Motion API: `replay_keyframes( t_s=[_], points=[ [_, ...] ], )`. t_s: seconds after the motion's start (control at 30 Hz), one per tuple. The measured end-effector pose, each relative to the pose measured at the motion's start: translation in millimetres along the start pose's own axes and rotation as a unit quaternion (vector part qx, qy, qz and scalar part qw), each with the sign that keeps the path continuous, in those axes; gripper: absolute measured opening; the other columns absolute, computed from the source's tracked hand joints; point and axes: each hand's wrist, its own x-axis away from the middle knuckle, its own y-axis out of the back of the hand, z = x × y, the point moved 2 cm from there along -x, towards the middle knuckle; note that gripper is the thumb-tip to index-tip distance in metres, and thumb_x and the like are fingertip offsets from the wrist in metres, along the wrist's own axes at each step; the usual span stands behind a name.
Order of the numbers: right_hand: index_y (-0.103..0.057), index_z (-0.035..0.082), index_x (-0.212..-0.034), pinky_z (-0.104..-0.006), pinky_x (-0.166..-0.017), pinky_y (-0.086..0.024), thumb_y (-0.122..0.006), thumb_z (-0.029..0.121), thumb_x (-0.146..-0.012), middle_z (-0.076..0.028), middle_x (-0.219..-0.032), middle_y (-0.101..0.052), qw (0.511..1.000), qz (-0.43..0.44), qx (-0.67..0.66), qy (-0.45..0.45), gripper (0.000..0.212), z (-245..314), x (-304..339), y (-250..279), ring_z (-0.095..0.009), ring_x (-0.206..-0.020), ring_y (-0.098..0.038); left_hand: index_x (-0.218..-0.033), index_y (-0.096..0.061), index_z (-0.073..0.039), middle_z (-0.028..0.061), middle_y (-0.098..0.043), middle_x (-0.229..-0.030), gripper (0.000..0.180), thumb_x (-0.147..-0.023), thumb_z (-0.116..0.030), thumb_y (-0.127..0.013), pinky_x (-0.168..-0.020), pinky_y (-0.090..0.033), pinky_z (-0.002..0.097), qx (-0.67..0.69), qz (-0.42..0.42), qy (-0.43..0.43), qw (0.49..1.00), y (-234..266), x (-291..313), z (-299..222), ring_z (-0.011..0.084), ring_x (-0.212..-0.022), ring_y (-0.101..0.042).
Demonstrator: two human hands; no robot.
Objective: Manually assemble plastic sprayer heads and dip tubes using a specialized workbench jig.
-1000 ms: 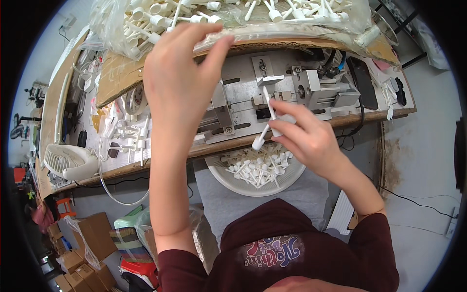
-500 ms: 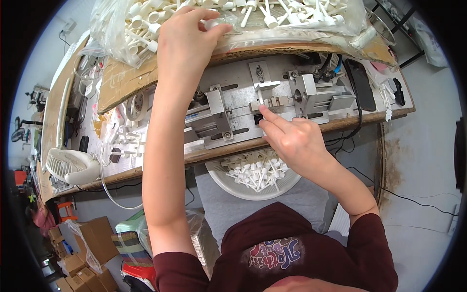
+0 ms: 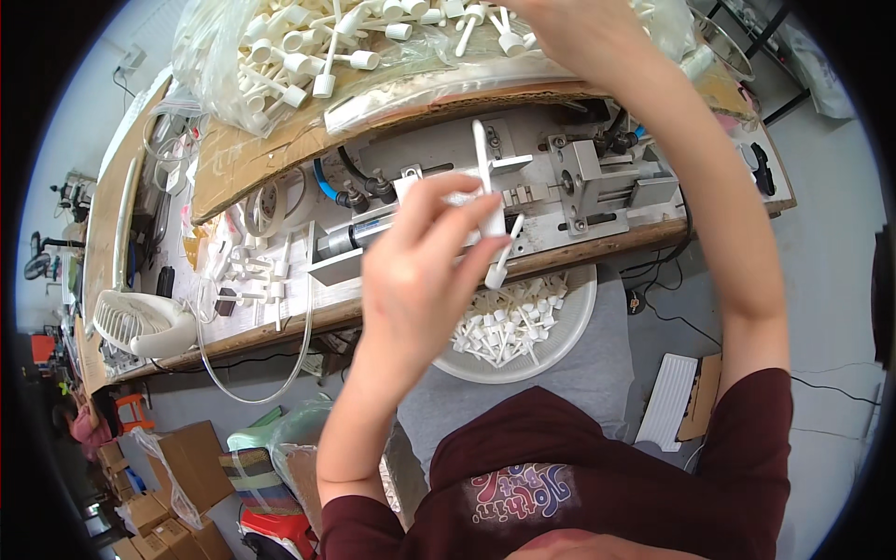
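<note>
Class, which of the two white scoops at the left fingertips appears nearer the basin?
The lower scoop, its cup pictured just above the basin; the upper scoop points its handle away, past the left hand.

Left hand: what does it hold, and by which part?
The left hand holds a white scoop by its cup end; whether a second scoop beside it is held cannot be told.

Curvy pink-and-blue lettering (image 3: 523,493) stands across the front of the person's dark maroon top (image 3: 597,453).
</note>
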Motion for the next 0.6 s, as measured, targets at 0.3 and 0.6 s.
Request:
replay_keyframes(
  t_s=[0.3,0.6],
  points=[
    [-0.068,0.002,-0.089,-0.0416,-0.074,-0.056,-0.064,0.012,-0.087,-0.014,-0.103,-0.062,0.982,0.168,-0.016,0.089,0.011,-6.6,-29.0,-43.8,-0.031,-0.089,-0.068,-0.104,-0.076,-0.006,0.0049,-0.074,-0.115,0.027,-0.077,-0.010,-0.081,-0.064,-0.054,0.0300,-0.141,0.048,-0.016,0.989,-37.0,41.4,5.4,0.0193,-0.072,-0.070],
    [-0.067,0.000,-0.092,-0.0380,-0.067,-0.053,-0.071,0.009,-0.086,-0.014,-0.084,-0.064,0.970,-0.057,-0.237,-0.014,0.012,-1.2,-0.8,-19.2,-0.029,-0.077,-0.067,-0.103,-0.077,-0.008,0.0015,-0.074,-0.119,0.030,-0.074,-0.012,-0.083,-0.059,-0.051,0.0292,-0.169,0.062,-0.017,0.984,-45.4,36.8,7.4,0.0189,-0.058,-0.060]
  ],
)
